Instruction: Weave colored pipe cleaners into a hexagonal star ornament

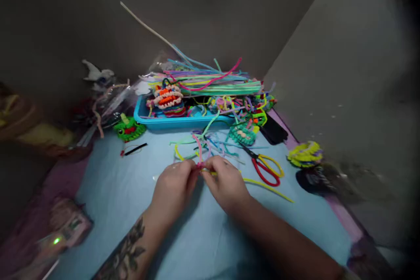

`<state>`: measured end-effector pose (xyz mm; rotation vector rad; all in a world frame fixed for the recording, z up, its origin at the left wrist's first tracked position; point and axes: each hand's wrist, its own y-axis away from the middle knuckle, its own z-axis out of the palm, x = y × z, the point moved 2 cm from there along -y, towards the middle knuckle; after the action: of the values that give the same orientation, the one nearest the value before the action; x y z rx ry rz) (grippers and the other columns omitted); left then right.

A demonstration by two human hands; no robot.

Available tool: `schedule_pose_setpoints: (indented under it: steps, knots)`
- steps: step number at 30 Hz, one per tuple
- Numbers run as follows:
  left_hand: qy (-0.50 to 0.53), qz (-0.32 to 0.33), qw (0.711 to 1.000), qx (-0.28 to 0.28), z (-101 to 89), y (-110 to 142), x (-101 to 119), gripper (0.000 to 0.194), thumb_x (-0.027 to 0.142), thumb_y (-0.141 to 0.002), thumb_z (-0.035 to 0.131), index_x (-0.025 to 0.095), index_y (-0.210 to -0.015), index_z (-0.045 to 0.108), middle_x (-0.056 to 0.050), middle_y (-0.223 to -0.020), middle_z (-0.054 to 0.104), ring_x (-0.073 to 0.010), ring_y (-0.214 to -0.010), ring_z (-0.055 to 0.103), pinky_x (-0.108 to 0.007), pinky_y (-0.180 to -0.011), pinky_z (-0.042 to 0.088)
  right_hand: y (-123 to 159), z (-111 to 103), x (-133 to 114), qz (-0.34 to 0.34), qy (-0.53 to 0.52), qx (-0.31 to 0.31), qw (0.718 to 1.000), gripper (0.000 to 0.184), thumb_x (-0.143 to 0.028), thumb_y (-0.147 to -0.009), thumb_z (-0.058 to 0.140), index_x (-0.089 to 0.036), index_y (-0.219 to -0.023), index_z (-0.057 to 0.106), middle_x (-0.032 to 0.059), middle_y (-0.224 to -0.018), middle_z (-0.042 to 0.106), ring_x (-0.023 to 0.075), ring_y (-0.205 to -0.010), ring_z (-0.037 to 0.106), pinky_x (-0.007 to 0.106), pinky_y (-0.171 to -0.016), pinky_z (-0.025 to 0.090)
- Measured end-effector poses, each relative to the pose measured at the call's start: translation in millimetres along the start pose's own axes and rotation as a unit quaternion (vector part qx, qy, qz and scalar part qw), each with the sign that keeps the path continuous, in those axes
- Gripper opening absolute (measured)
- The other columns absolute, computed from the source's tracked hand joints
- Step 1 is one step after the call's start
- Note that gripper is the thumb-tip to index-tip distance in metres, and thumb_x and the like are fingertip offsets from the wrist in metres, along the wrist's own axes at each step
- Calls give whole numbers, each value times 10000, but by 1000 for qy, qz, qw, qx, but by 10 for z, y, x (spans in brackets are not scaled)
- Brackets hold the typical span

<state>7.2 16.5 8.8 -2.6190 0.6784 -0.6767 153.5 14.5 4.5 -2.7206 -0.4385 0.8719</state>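
Nearest me, on the left, a pink boxy object (74, 227) sits blurred, a small green light glowing by it. A forearm inked with leaves and flowers reaches over a smooth, pale blue tabletop (210, 245) to the person's left hand (175, 178), whose thumb and fingers pinch a small fuzzy pink piece (200, 166). The right hand (226, 180) grips the same piece from its other side, so it sits between the two sets of fingertips, just above the table. A plush yellow stem (271, 189) runs out past the right hand in a thin, straight line; I can't tell whether those fingers hold it too. Just to the right lie scissors (258, 157) with dark blades and rounded loops, one red, one yellow. Beyond the fingers spreads a loose tangle of fuzzy offcuts (226, 146), curled and straight, in green, blue and lilac. A bumpy teal bundle (243, 134) rests at its right edge, while a bright green, rounded creature (129, 130) with a red middle sits off to the left. Behind them stands a shiny blue tray (187, 123), crammed with knobbly, coiled shapes, and a long sheaf of pastel stems (210, 81) lies over its back, before a plain grey wall (229, 22).
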Motion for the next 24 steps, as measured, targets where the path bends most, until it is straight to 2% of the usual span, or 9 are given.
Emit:
schedule_pose_setpoints:
  steps: [5,11,16,20,24]
  knots:
    - [-15,12,1000,-9,-13,-31,-17,120,202,-908,474,190,-805,533,-22,-654,647,-194,-591,615,-272,-553,426,-7,3,21,5,2,16,1000,135,-116,-806,558,-218,-797,470,29,-712,636,208,-725,614,272,-635,439]
    - [-22,16,999,-47,-1,-21,-14,142,201,-911,464,188,-813,566,-36,-671,650,-214,-620,611,-300,-585,426,-15,-26,6,-25,40,48,998,162,-98,-789,542,-228,-725,469,21,-658,603,212,-689,557,292,-629,385]
    - [25,16,999,-29,-27,-18,21,98,210,-908,467,190,-873,556,-47,-731,662,-218,-673,620,-304,-617,448,2,-39,-6,-41,37,89,994,203,-78,-766,538,-227,-670,441,19,-632,569,214,-698,503,312,-664,361]
    - [88,-31,995,-32,-36,-15,-6,40,185,-889,487,200,-915,513,-40,-789,660,-200,-705,627,-288,-634,463,-15,-46,-12,-53,29,95,994,180,-93,-778,556,-221,-695,458,17,-668,561,209,-731,500,322,-701,360]
    - [150,-93,984,-26,-45,-8,-58,46,198,-891,497,205,-931,475,-29,-819,648,-179,-729,639,-273,-647,477,-61,-63,-21,-62,23,73,995,150,-109,-806,567,-216,-738,484,24,-731,579,215,-806,510,346,-768,361]
